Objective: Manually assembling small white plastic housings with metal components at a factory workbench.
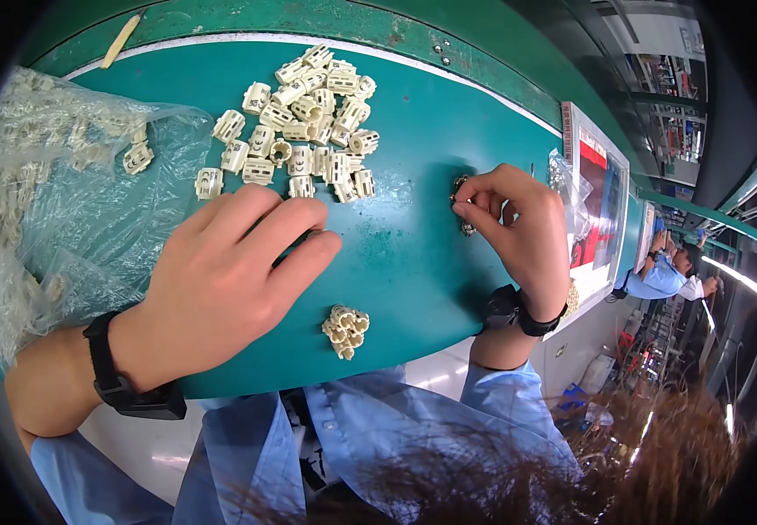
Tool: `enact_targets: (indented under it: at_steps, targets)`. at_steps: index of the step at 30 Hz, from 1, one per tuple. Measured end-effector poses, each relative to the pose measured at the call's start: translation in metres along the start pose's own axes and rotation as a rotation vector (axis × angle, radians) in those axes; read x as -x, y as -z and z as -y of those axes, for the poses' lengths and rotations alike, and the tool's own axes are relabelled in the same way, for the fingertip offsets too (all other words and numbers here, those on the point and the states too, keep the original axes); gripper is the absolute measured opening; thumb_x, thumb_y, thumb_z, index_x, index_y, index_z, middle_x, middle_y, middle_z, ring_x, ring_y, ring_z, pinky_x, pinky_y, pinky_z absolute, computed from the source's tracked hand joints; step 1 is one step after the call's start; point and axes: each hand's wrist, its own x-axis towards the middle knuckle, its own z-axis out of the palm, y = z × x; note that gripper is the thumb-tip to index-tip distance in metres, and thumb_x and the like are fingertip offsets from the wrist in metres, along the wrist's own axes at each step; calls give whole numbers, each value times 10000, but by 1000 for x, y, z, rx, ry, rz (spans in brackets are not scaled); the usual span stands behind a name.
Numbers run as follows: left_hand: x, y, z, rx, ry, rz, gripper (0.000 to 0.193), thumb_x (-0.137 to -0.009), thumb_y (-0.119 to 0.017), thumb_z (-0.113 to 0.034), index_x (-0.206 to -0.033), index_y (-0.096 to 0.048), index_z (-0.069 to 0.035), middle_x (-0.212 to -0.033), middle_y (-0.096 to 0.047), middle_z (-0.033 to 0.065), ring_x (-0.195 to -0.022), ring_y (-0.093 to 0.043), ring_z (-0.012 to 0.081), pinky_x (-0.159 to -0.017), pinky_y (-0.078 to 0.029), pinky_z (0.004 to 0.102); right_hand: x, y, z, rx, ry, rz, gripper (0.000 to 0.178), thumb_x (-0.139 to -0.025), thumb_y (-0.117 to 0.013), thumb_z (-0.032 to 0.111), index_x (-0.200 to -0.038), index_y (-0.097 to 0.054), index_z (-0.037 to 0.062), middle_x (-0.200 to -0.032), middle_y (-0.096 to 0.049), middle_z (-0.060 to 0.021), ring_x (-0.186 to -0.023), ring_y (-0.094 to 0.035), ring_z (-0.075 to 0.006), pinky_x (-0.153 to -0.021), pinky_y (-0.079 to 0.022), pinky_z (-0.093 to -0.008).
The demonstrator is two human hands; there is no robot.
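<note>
From the head camera, the person's left hand (221, 280) is lying palm-down on the teal green worktop (413, 175), fingers (295, 229) stretched forward and held close together, their tips covering something small and dark on the surface; whether anything is being gripped under them I cannot tell. Just beyond those fingertips, a loose heap of cream plastic connector housings (308, 122) is spreading across the table, the nearest pieces almost touching the knuckles. Off to the outer side of the left hand, a crumpled clear plastic bag (63, 201) holding more of the same cream pieces is resting on the worktop, its edge reaching under the back of the hand. A black wristband (120, 381) is sitting on the left wrist.

The right hand (523, 232) is hovering well apart from the left, thumb and forefinger (474, 194) pinching together on a small dark metal part (463, 206) right at the fingertips, the other fingers curled in behind. A black watch (509, 311) is wrapping the right wrist. Nearer the person than both sets of fingers, between the two wrists, a small cluster of cream plastic pieces (346, 331) is lying by the table's front edge. Past the right hand's knuckles, a small clear bag of metal bits (562, 175) is leaning beside a flat printed card (601, 201).
</note>
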Motion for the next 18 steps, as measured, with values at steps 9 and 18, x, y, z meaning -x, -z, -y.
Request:
enact_targets:
  at_steps: [9, 18]
  targets:
    - [4, -5, 3, 2, -37, 1, 314, -869, -861, -164, -1173, -812, -104, -1171, -717, 24, -998, -658, 245, -801, -589, 374, 7, 2, 17, -543, -13, 90, 160, -909, -884, -31, -1056, -870, 29, -972, -809, -37, -816, -735, -117, -681, -525, -269]
    - [7, -6, 5, 215, -156, 82, 337, -864, -873, -222, -1176, -818, -106, -1170, -718, 21, -1009, -656, 242, -799, -582, 381, 2, -28, 33, -423, 120, 231, 130, -886, -911, -40, -996, -884, 23, -974, -811, -55, -820, -751, -135, -716, -580, -284]
